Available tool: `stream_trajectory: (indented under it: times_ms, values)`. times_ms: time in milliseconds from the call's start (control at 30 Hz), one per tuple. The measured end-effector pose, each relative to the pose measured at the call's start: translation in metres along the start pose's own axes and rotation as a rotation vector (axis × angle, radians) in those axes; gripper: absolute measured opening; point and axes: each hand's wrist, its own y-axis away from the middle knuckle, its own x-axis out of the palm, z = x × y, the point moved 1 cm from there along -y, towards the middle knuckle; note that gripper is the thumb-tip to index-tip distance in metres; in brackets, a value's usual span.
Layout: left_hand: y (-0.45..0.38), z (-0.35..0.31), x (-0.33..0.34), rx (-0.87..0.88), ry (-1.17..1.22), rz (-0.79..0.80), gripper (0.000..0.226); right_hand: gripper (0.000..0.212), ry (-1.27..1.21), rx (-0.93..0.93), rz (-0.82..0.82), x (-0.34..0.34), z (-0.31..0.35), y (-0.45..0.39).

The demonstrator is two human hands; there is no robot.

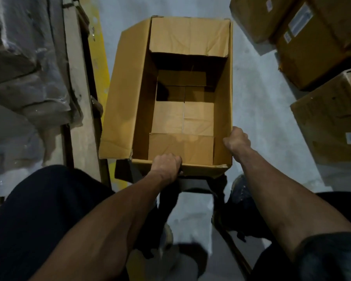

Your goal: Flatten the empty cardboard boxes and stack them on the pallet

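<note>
Head view looks straight down into an open cardboard box (182, 98) standing on the grey floor (257, 110) between the person's knees. Its top is open, and its bottom flaps are folded shut — the floor of the box shows as overlapping panels. The far top flap leans inward over the opening, and the left top flap is spread outward and down toward the left.

The left hand (166, 165) grips the box's near rim, fingers curled over the edge close to the middle of that side. The right hand (236, 139) grips the right wall near the box's near right corner, fingers wrapped over the rim.

Left of the box, a yellow strip (98, 63) runs along the floor beside a wooden pallet (77, 98), which carries a load wrapped in clear plastic film (24, 78) — the film is crumpled and hangs over the pallet's edge. Along the right edge of the picture stand closed cardboard cartons (312, 47), some bearing white labels, well apart from the open box.
</note>
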Motion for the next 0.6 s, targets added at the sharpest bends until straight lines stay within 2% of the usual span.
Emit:
stream_trajectory:
  times_ms: [233, 367, 533, 600]
  values:
    - [0.046, -0.006, 0.032, 0.029, 0.05, 0.16, 0.031, 0.036, 0.006, 0.101, 0.004, 0.018, -0.027, 0.053]
    - [0.05, -0.004, 0.032, 0.049, 0.063, 0.179, 0.038, 0.034, -0.007, 0.103, -0.011, 0.021, -0.033, 0.066]
    - [0.023, 0.001, 0.005, 0.077, 0.228, 0.173, 0.065, 0.022, -0.041, 0.134, -0.068, 0.006, -0.022, 0.049]
    - [0.003, 0.005, -0.016, 0.085, 0.364, 0.146, 0.065, 0.02, -0.08, 0.096, -0.106, -0.002, -0.009, 0.034]
